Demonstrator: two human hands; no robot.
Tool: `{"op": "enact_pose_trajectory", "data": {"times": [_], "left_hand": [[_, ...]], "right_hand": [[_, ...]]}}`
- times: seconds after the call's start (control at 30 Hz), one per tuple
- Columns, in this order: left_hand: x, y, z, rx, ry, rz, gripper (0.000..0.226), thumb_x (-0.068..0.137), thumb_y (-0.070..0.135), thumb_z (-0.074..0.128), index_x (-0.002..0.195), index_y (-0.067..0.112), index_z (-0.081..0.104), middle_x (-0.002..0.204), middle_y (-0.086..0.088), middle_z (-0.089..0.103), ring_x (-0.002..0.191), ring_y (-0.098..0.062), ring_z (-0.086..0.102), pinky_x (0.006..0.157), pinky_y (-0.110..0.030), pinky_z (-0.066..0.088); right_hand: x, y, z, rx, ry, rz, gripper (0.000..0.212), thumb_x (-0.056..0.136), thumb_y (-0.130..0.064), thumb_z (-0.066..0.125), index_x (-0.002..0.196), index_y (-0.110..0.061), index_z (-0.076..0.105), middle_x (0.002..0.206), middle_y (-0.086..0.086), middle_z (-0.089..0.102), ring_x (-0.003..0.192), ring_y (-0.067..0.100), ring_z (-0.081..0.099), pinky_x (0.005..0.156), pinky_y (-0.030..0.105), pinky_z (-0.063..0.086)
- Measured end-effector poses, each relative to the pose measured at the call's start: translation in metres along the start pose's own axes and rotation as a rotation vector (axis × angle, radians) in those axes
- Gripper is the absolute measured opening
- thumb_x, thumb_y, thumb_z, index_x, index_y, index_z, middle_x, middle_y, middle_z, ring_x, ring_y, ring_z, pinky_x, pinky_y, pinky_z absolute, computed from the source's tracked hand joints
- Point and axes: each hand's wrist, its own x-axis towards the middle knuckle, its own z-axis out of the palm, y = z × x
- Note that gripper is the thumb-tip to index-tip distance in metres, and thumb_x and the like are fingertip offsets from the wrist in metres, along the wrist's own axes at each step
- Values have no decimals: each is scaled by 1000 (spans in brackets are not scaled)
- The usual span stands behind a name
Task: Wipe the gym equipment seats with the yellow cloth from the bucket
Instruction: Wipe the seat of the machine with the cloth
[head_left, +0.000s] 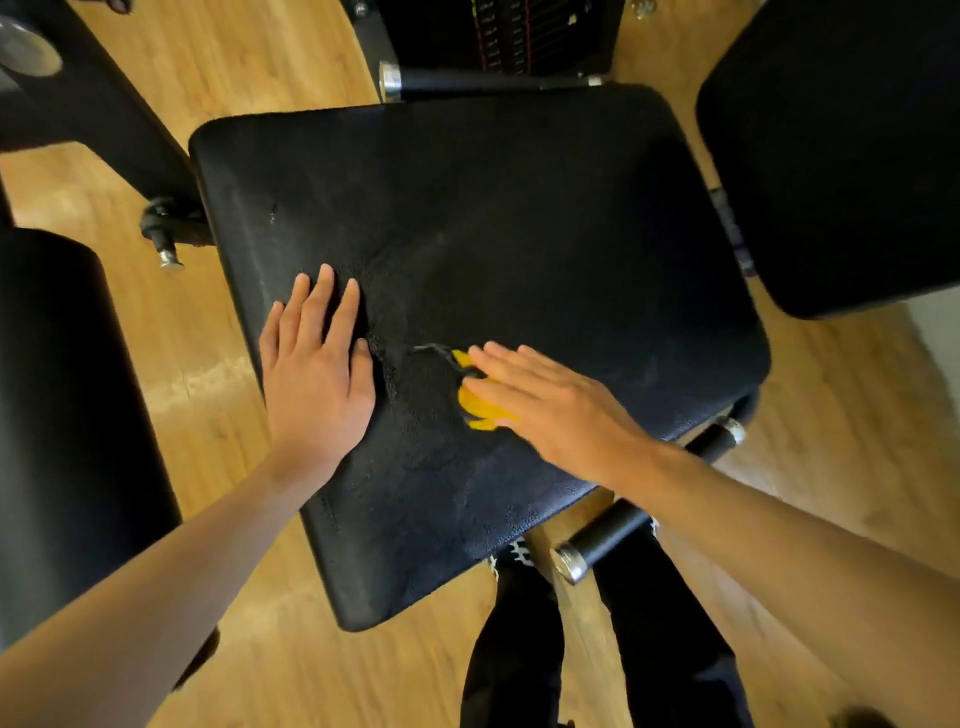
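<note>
While the right hand (545, 400) presses the cloth (480, 410) flat under straight fingers, a little toward 6 o'clock from the middle of the seat (519, 218), the left hand (317, 364) lies flat and empty at 8 o'clock, likely steadying the pad. Wiping well probably calls for even palm weight, overlapping strokes toward 12 and 2 o'clock, and reaching the edges.
</note>
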Motion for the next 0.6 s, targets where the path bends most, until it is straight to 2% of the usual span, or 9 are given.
{"op": "enact_pose_trajectory", "data": {"times": [0.07,0.13,0.2,0.27,0.3,0.4,0.47,0.57,0.6], "left_hand": [[1,2,1,0,3,-2,54,103,28,37,155,14,41,165,-9,32,156,-29,21,128,-48,14],[1,2,3,5,17,-7,54,102,28,38,155,14,42,165,-9,32,155,-30,23,128,-48,14],[1,3,4,17,31,-5,55,102,27,38,154,14,43,164,-10,33,154,-31,24,127,-48,15],[0,6,4,25,37,-1,55,101,26,38,154,13,42,164,-12,34,154,-32,24,126,-49,16],[0,7,4,30,34,-2,55,101,26,38,155,12,42,164,-13,34,154,-33,24,126,-49,16],[0,7,4,55,7,-8,57,101,27,35,156,12,39,165,-14,31,155,-34,21,125,-50,15],[1,6,4,69,-14,-6,58,101,27,33,157,12,37,166,-14,29,155,-35,19,125,-51,14],[1,6,5,76,-34,-15,59,100,25,34,157,11,35,166,-15,26,155,-36,17,125,-53,12],[2,7,6,72,-27,-19,59,99,24,34,156,11,36,166,-15,27,155,-37,17,125,-53,13]], "right_hand": [[-41,59,-16,-67,79,192,54,96,-10,63,147,-15,47,159,7,37,148,19,33,123,39,26],[-78,98,-37,0,179,537,47,102,-14,56,148,-17,46,160,7,37,149,21,32,120,46,30],[-85,97,-42,78,258,873,45,105,-20,48,150,-18,43,163,7,30,151,24,26,118,50,33],[-68,62,-35,67,325,1039,48,105,-23,44,153,-17,38,164,9,25,151,30,25,115,51,36],[-58,37,-27,75,344,995,49,105,-23,44,153,-16,38,164,10,25,150,30,26,115,49,36],[-43,-41,12,76,297,618,53,97,-18,60,147,-13,46,159,11,34,148,26,32,121,42,28],[-45,-71,27,98,157,375,56,91,-16,64,145,-15,48,160,8,35,149,23,31,124,38,21],[-62,-42,18,142,17,18,55,92,-8,36,145,-15,50,160,7,36,149,20,31,125,35,18],[-72,-20,11,108,18,-28,56,92,-8,34,145,-14,50,160,7,36,149,19,31,124,36,20]]}}
